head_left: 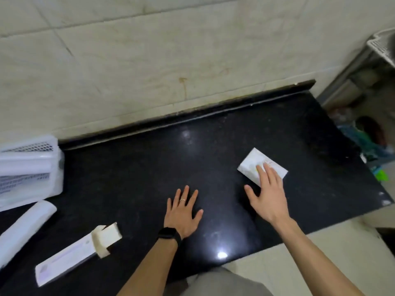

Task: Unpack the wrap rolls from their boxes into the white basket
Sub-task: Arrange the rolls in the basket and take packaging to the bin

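A small white box (254, 162) lies on the black counter (139, 171) at the right. My right hand (267, 195) rests over its near end, fingers spread and touching its top. My left hand (181, 212) hovers flat and open over the middle of the counter, holding nothing. At the far left stands the white basket (32, 167) with a roll or box inside. A white wrap roll (23, 229) lies on the counter in front of the basket. Beside it lies a long white box (70, 253) with its end flap open.
A tiled wall (149, 60) runs behind the counter. The counter's right edge drops to the floor, where a bag with green and blue items (367, 144) sits. A white rack (380, 45) stands at the top right. The counter's front edge is near my body.
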